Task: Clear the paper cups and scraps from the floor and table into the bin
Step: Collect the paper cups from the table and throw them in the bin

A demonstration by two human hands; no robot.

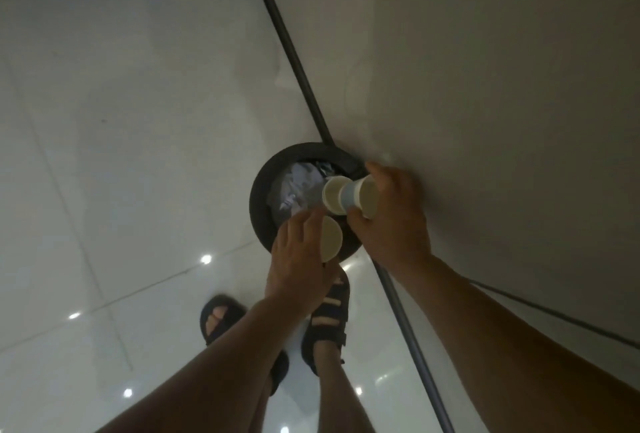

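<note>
bin (260,197) rim partly hidden, scraps (298,187) inside blurred

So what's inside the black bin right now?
Crumpled pale scraps show inside the bin. Its right and near parts are covered by the cups in the right hand and the cup in the left hand, so what lies there cannot be seen.

Both our forearms extend forward and down. Our left grip (301,259) holds one cup (330,238); our right grip (391,218) holds stacked cups (349,195).
</note>
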